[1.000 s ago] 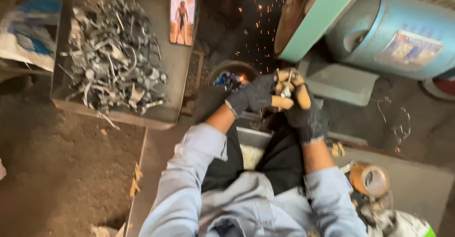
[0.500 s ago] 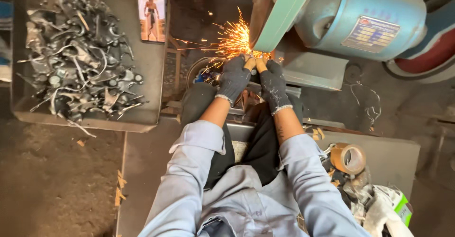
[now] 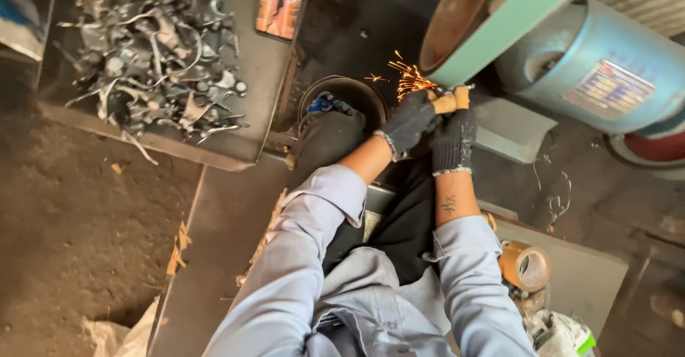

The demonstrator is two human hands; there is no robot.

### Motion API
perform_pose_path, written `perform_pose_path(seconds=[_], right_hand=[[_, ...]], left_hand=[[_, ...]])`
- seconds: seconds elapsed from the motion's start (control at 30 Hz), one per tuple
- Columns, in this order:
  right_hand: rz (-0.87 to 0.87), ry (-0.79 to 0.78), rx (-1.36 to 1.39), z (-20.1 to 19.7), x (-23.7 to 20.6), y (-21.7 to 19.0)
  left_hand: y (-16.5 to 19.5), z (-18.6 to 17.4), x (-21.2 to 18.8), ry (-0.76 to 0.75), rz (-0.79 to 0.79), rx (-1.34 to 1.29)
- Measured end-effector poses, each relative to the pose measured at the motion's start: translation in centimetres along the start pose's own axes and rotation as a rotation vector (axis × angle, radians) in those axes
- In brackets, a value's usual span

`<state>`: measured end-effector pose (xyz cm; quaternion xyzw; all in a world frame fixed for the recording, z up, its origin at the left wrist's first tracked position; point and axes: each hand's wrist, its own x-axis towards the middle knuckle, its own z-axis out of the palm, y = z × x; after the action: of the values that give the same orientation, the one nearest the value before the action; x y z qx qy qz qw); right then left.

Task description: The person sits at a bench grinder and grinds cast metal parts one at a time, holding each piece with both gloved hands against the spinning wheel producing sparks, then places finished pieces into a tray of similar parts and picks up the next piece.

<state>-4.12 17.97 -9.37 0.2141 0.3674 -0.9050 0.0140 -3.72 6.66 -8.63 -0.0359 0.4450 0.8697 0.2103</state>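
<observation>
Grimy workshop floor all around, with a grey metal tray (image 3: 264, 79) heaped with dull bent metal parts (image 3: 153, 50) off to the left, close enough to grab from. Both gloved hands, left hand (image 3: 408, 123) and right hand (image 3: 452, 139), are clamped tight around a small metal piece (image 3: 451, 100) with tan-wrapped fingertips. They press it up against the green-framed sanding belt (image 3: 457, 18), so orange sparks (image 3: 407, 79) spray off to the left, away from the body.
</observation>
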Motion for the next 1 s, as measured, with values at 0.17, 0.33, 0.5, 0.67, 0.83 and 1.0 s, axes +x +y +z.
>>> perform_pose_path(seconds=[0.17, 0.33, 0.5, 0.67, 0.83, 1.0], right_hand=[[-0.686, -0.207, -1.079, -0.1, -4.5, -1.5], [-0.368, -0.151, -1.123, 0.2, -9.1, -1.7], [0.027, -0.199, -1.123, 3.3, -11.7, -0.7], [-0.197, -0.681, -1.679, 5.2, -12.0, 1.6], [-0.143, -0.698, -1.641, 3.9, -12.9, 1.6], [0.118, -0.605, -1.046, 3.9, -13.8, 3.1]], left_hand=[[5.5, -1.6, -2.3, 0.028, 0.305, 0.962], [11.6, -12.6, -14.2, 0.324, 0.69, 1.451], [13.0, -22.6, -21.5, 0.523, 0.178, 2.273], [13.2, -23.7, -20.6, 0.374, 0.315, 2.225], [15.0, -21.9, -18.8, 0.454, 0.255, 2.099], [11.1, -12.5, -18.0, 0.835, 0.671, 1.209]])
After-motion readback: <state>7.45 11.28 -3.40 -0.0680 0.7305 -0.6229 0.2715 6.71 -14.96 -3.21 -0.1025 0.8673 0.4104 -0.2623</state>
